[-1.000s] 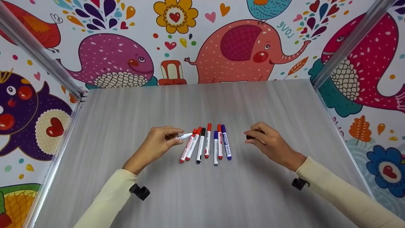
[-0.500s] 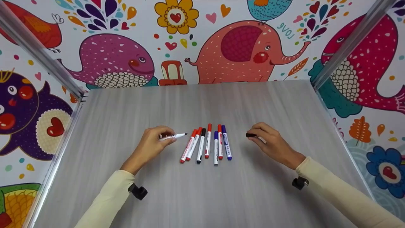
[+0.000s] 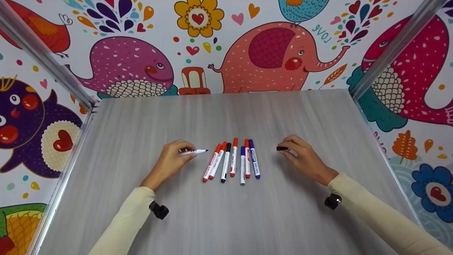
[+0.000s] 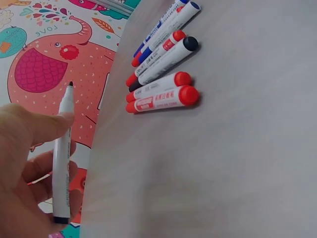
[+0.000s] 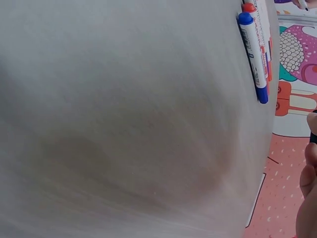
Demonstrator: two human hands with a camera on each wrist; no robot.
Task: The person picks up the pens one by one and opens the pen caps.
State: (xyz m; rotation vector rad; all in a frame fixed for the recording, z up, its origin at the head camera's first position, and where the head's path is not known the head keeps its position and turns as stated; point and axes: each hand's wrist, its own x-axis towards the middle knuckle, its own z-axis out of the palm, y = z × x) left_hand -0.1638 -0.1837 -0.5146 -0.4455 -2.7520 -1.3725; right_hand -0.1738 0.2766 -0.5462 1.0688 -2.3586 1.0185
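Observation:
My left hand pinches an uncapped white marker between thumb and fingers, its black tip bare. In the head view this marker points right, toward a row of capped markers. My right hand holds a small black cap at its fingertips, right of the row. Only part of that hand's fingers shows at the right edge of the right wrist view. Between the hands lie several white markers with red, black and blue caps, among them a black-capped marker and a blue one.
The markers lie side by side, roughly lengthwise, on a grey wood-grain table. Walls printed with cartoon animals, including an orange elephant, stand behind and beside it. Metal posts rise at the back corners.
My left hand has drawn back left from the row, and the marker's black tip has come into sight. The black cap shows more plainly in my right hand, which has shifted only slightly.

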